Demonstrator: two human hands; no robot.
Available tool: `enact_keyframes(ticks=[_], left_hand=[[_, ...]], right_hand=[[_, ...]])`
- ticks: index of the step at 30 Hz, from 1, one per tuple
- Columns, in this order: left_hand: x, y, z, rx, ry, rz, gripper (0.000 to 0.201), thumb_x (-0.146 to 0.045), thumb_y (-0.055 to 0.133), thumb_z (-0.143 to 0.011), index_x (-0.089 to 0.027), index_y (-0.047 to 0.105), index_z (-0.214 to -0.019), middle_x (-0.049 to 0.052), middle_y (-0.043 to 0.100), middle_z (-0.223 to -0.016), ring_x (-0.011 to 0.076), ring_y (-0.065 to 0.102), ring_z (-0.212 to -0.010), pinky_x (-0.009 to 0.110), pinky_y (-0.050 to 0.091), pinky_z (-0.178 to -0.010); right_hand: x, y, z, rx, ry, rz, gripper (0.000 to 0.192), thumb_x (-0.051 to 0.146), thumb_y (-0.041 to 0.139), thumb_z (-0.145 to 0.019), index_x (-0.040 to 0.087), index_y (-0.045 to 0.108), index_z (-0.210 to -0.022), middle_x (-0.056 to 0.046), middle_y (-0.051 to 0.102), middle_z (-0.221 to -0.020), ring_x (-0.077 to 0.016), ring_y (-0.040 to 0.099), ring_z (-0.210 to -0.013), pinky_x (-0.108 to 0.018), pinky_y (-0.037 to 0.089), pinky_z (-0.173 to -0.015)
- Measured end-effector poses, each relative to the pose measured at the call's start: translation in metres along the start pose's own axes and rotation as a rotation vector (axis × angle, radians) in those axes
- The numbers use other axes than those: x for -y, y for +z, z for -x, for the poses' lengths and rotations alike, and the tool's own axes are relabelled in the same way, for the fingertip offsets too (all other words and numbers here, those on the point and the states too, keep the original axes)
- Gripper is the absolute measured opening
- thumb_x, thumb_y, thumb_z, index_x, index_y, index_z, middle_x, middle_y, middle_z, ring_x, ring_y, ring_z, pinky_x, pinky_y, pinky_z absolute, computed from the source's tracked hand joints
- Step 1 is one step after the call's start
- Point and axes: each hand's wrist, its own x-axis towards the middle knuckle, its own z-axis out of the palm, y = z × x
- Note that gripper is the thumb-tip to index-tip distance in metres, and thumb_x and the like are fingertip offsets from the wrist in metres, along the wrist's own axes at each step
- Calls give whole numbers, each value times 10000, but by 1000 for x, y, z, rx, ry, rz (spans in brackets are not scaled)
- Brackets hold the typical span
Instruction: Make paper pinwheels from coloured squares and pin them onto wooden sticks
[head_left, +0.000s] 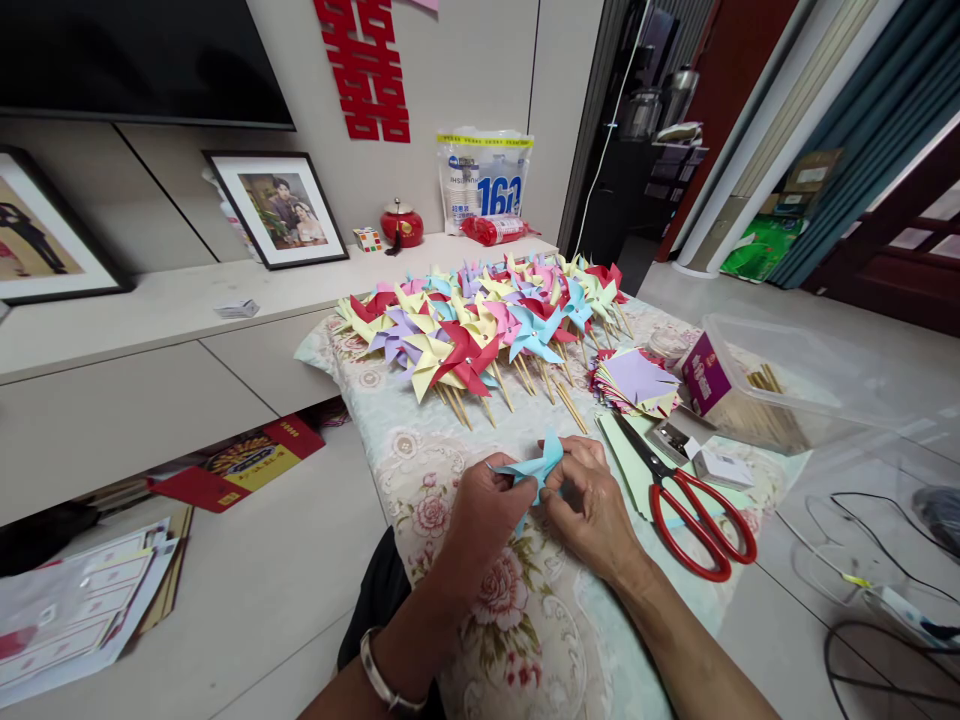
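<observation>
Light-blue paper (534, 466), cut and partly folded, is held between both hands above the near middle of the floral cloth (420, 470) that covers the low work surface. The left hand (480, 510) is closed on the sheet's left side, thumb and fingers pinched on a fold; the right hand (592, 505) is closed on its right side, fingertips pressed at the centre.

Finished pinwheels (480, 325), many colours, on wooden sticks: laid in overlapping rows along the far edge of the cloth.

Cut paper squares (637, 382): one stack, towards the right edge, just beyond the scissors.

Red-handled scissors (694, 505): lying open just beside the right hand, blades pointed to the far side.

Clear plastic box (780, 385) with sticks inside: at the right edge, partly overhanging.

Small staple box (720, 465): beside the scissor blades.

Risks, as judged: the folded points could spring loose or the thin paper could tear if the pinch is eased or pulled unevenly. The right wrist could be nicked, or the scissors knocked to the floor, since open blades lie so near. The pinwheel rows could be disturbed by a forward reach.
</observation>
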Motion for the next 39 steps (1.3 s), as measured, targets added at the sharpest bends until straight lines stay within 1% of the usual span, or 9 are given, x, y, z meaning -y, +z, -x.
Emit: enact_keyframes(ticks=[10,16,19,21,26,28,31,35,39], left_hand=[[-10,3,5,-63,-39,30,79,-211,654,-593,-181,581,-582,-57,531,-475,102,444,-457,215,321,-457],[-18,7,4,-56,-77,197,101,-250,682,-631,-161,637,-645,-33,598,-539,118,505,-486,235,422,-495],[-13,12,-3,-52,-76,379,149,-285,712,-627,-162,663,-696,-28,623,-573,134,545,-524,249,466,-519],[-7,14,-7,-51,-90,454,206,-288,734,-613,-161,683,-768,-16,665,-637,152,590,-574,259,490,-538],[5,16,-10,-85,-55,466,192,-279,730,-608,-175,649,-747,-20,672,-640,162,614,-595,257,500,-534],[7,16,-11,-76,-42,453,183,-273,733,-602,-172,639,-722,-28,653,-604,157,603,-576,256,503,-532],[9,15,-13,-55,-41,435,178,-255,744,-585,-167,627,-687,-36,629,-561,148,584,-549,263,519,-539],[11,16,-16,-73,-45,419,177,-250,740,-571,-168,616,-667,-45,606,-536,139,570,-539,265,536,-546],[12,17,-17,-83,-55,393,164,-250,723,-564,-167,614,-652,-32,622,-538,142,572,-525,272,545,-531]], right_hand=[[0,-3,0,-10,-16,4,106,141,600,-775,232,606,-721,-59,673,-1065,-293,531,-1085,-480,438,-915],[3,-10,6,-266,-11,-36,85,223,606,-882,231,643,-958,-100,660,-1169,-281,578,-1123,-473,453,-960],[0,-27,9,-290,41,-21,136,259,570,-932,232,648,-1040,-90,678,-1127,-251,631,-1046,-408,498,-888],[-8,-51,6,-278,68,62,142,295,566,-943,229,665,-1021,-74,708,-1031,-234,658,-920,-366,511,-786],[-43,-129,-16,-122,180,496,217,302,537,-931,206,711,-844,-69,735,-858,-226,663,-754,-338,474,-686],[-56,-148,-27,88,225,772,253,277,505,-932,202,732,-853,-79,736,-825,-233,660,-751,-330,447,-663],[-67,-154,-39,242,233,851,254,187,512,-892,204,748,-801,-78,740,-825,-214,659,-754,-296,415,-651],[-67,-142,-48,374,274,922,259,128,506,-849,182,740,-750,-96,738,-836,-203,668,-762,-274,387,-637],[-58,-139,-56,446,339,1012,232,144,512,-837,152,742,-858,-152,739,-932,-245,686,-817,-286,371,-615]])
